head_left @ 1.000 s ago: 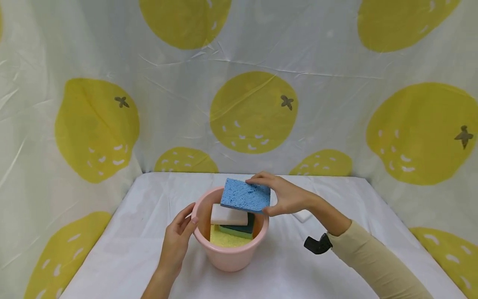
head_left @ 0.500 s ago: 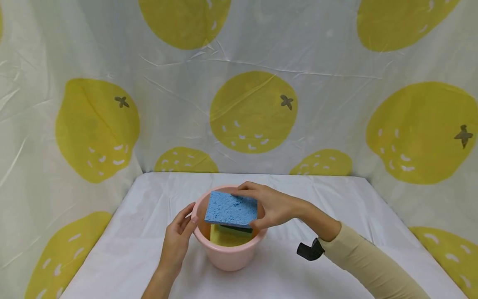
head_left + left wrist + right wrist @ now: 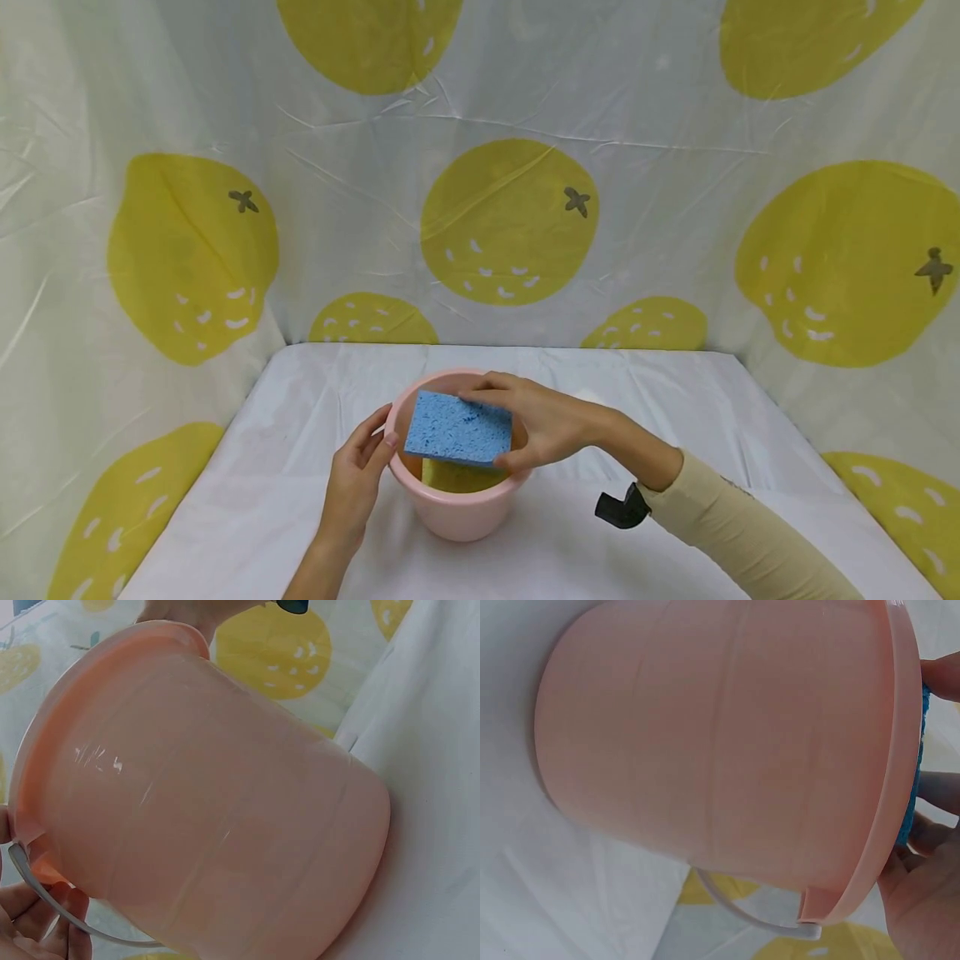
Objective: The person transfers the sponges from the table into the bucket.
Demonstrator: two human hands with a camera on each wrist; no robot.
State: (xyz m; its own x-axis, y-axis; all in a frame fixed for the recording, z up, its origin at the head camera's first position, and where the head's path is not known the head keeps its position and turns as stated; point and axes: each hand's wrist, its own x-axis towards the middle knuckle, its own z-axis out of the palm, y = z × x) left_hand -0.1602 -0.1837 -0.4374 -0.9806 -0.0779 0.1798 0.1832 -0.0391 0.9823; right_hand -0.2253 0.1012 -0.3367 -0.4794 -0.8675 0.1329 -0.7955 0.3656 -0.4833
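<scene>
A pink bucket (image 3: 459, 518) stands upright on the white-covered table. My left hand (image 3: 357, 487) grips its rim on the left side, the thumb over the edge. In my right hand (image 3: 553, 422) a blue rectangular sponge (image 3: 454, 430) is held by its right end, thumb at the near edge and fingers at the far one. The sponge lies within the bucket's mouth, tilted a little. Under it shows part of a yellow sponge (image 3: 459, 478) inside the bucket; whatever else is in there is hidden. From the right wrist, only the blue sponge's edge (image 3: 911, 814) shows above the rim.
A pale bucket handle (image 3: 56, 906) hangs down at the bucket's side. Behind the table (image 3: 322, 375) rises a white curtain (image 3: 360, 192) with a lemon print, and it also closes off both sides. A black piece (image 3: 623, 508) is fixed at the right sleeve's cuff.
My right hand has moved the blue sponge left and down into the bucket's mouth, covering the white block and the dark green-topped sponge seen earlier. The left hand has stayed on the rim.
</scene>
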